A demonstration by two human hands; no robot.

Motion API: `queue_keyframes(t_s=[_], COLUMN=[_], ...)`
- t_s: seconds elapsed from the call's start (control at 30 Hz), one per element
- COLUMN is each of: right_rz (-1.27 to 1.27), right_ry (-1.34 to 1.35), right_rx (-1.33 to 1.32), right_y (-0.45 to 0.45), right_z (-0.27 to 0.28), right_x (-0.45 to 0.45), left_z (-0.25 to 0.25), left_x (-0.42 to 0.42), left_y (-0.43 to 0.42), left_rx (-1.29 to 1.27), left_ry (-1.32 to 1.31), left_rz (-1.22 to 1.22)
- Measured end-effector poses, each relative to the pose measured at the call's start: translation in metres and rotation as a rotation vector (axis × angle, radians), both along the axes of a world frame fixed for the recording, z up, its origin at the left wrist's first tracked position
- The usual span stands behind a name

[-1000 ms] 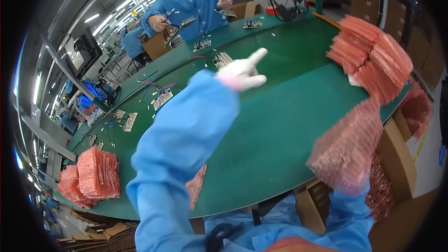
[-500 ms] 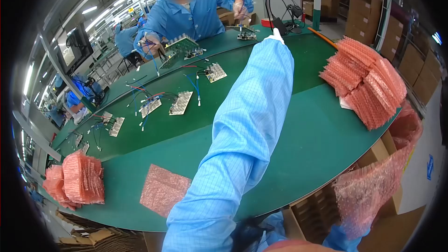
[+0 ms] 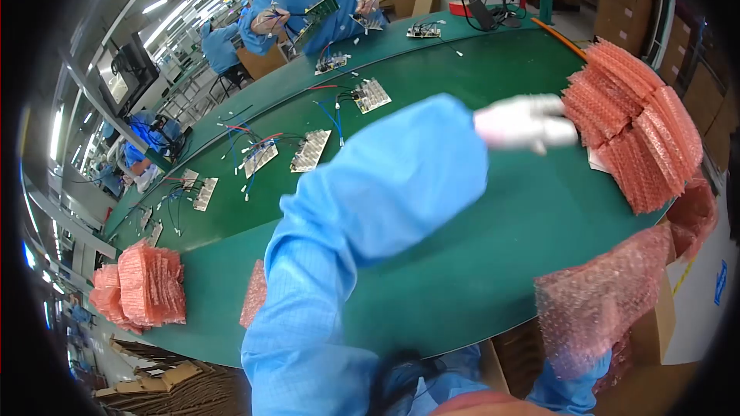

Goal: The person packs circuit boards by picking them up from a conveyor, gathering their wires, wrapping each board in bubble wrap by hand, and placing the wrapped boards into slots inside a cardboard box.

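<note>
My left hand (image 3: 528, 123), in a white glove, reaches across the bench to the right. It is blurred, with its fingers stretched out and nothing visible in them. The fingertips are close to a stack of pink bubble-wrap bags (image 3: 636, 123); whether they touch it I cannot tell. At the lower right a pink bubble-wrap bag (image 3: 593, 293) hangs over the bench edge, held by my right hand (image 3: 605, 323), which shows only faintly through the film. A single flat pink bag (image 3: 254, 293) lies partly hidden behind my left sleeve.
Several circuit boards with wires (image 3: 311, 150) lie on the green bench (image 3: 462, 277). Another pink bag stack (image 3: 150, 285) sits at the left. Across the bench a co-worker (image 3: 324, 0) holds a circuit board (image 3: 317, 15). Cardboard (image 3: 169, 385) lies below the front edge.
My left hand has swung from the far side of the bench toward the right stack, the elbow now bent. The co-worker has lifted boards off the bench. My view has shifted slightly.
</note>
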State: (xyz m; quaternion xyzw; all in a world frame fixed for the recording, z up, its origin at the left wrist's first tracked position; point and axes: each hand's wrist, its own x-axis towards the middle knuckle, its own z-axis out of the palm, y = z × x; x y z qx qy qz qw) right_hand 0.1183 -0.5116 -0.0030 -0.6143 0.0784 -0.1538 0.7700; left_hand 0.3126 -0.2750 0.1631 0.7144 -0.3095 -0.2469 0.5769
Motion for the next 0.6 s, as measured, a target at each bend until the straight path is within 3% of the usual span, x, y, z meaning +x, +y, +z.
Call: queue_keyframes(t_s=[0.1,0.2,0.27,0.3,0.33,0.43,0.5,0.53,0.6], right_rz=[0.109,0.176,0.208,0.219,0.237,0.319,0.41,0.459,0.582], right_ry=[-0.023,-0.058,-0.071,-0.075,-0.079,-0.076,-0.067,-0.071,-0.111], right_rx=[-0.016,-0.048,-0.078,-0.092,-0.119,-0.265,-0.437,-0.524,-0.679], right_y=[0.028,0.048,0.056,0.059,0.062,0.07,0.079,0.084,0.091], right_z=[0.001,0.009,0.014,0.014,0.015,0.014,0.008,0.004,-0.002], right_x=[0.012,0.017,0.018,0.015,0.014,0.002,-0.004,-0.006,-0.005], left_z=[-0.021,-0.026,-0.032,-0.037,-0.033,-0.056,-0.077,-0.087,-0.111], left_x=[-0.062,-0.09,-0.106,-0.117,-0.128,-0.147,-0.151,-0.154,-0.157], left_y=[0.009,0.009,0.013,0.015,0.019,0.038,0.05,0.057,0.07], left_rx=[-0.034,0.021,-0.083,-0.097,-0.051,-0.183,-0.201,-0.201,-0.164], left_ry=[-0.009,-0.096,0.161,-0.35,-0.147,-0.032,-0.313,-0.302,-0.013], left_rz=[-0.307,-0.252,-0.284,-0.279,-0.32,-0.154,-0.147,-0.155,-0.252])
